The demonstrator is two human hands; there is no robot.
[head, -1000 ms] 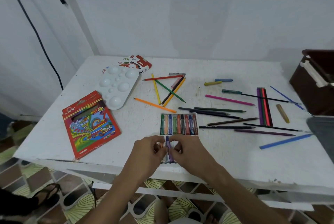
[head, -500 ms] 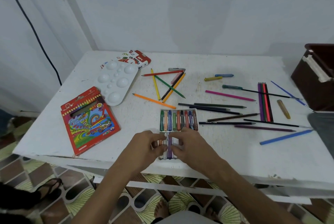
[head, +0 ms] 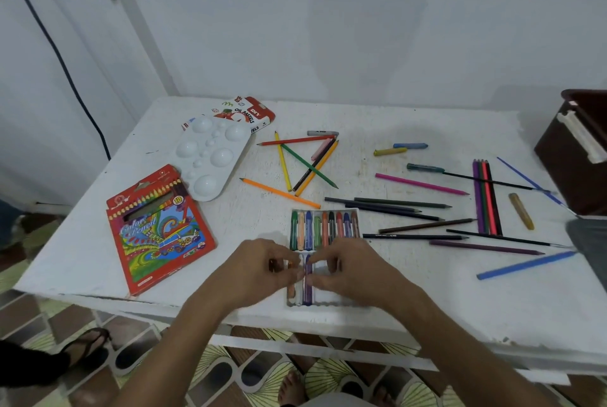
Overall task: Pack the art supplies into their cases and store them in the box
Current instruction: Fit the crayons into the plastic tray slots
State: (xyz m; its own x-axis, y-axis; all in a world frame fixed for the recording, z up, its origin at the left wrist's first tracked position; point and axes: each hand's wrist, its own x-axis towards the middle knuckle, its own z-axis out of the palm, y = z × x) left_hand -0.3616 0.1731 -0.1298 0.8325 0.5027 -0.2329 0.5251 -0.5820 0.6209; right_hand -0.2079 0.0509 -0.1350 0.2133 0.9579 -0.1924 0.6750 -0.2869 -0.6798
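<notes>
A white plastic pastel tray (head: 358, 211) lies near the table's front edge; its far row holds several oil pastels. In the near row a purple pastel (head: 308, 288) lies in a slot beside an orange one (head: 291, 290). My left hand (head: 259, 270) and my right hand (head: 353, 270) meet over that near row, and their fingertips pinch the purple pastel from both sides. Loose colour pencils (head: 307, 163) and pastels are scattered across the table. The red colour-pencil case (head: 159, 231) lies at the left, and the oil pastels box (head: 249, 112) sits at the back.
A white paint palette (head: 210, 157) rests between the two cases. A dark brown box (head: 578, 150) stands off the table's right edge. More pencils and thin brushes (head: 486, 196) cover the right half. A black cable hangs on the left wall. A sandalled foot is at the lower left.
The purple pastel, held up between my fingertips a second ago, has come down into the tray's near row. Both hands stay on it. The camera has tipped slightly.
</notes>
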